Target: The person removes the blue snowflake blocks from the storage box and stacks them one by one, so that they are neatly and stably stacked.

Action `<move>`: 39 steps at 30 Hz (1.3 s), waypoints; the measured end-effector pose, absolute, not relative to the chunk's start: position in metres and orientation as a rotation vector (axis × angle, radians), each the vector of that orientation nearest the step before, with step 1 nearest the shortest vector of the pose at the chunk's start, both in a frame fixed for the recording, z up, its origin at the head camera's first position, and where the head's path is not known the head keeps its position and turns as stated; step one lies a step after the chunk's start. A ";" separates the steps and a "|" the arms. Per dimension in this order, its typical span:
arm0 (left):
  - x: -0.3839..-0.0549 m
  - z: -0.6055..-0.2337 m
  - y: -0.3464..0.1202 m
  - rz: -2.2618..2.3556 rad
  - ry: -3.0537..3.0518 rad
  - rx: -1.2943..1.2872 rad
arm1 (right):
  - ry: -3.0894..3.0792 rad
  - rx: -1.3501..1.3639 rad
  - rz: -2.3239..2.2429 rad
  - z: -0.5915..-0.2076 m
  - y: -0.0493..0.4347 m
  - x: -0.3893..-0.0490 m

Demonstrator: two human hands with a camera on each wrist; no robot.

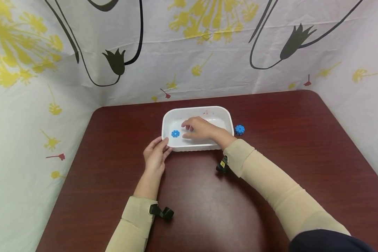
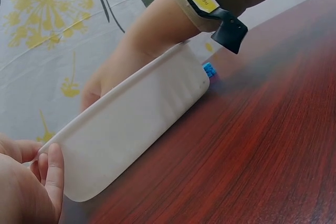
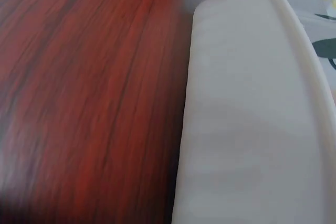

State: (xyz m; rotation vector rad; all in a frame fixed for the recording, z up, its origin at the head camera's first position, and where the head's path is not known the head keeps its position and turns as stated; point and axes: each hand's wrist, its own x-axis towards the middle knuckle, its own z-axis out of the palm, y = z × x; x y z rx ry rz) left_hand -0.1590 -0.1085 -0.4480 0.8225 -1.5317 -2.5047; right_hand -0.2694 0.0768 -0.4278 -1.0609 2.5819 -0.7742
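Observation:
A white rectangular plastic tray (image 1: 195, 148) stands on the table. My left hand (image 1: 154, 158) pinches its near left corner, thumb over the rim and fingers outside, as the left wrist view also shows. My right hand (image 1: 203, 129) reaches into the tray from the right, thumb and fingers apart, with nothing visible between them. Just left of its fingertips, a blue notched disc (image 1: 175, 133) lies flat on the tray floor. In the right wrist view the tray's wall (image 3: 252, 103) hides the right hand's fingers.
Beside the tray's right end sits a small stack of blue notched discs (image 1: 239, 130). The dark red wooden table (image 1: 123, 133) reaches a patterned white cloth (image 1: 176, 63) behind it. Camera mounts (image 1: 162, 212) are strapped at both wrists.

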 end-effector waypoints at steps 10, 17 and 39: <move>-0.158 -0.448 -0.108 -2.530 -1.524 0.797 | 2.528 -1.126 -0.642 -0.431 0.062 -0.265; -0.158 -0.446 -0.107 -2.536 -1.530 0.793 | 2.535 -1.164 -0.501 -0.433 0.059 -0.262; -0.158 -0.446 -0.109 -2.527 -1.526 0.777 | 2.568 -1.005 -0.534 -0.430 0.065 -0.264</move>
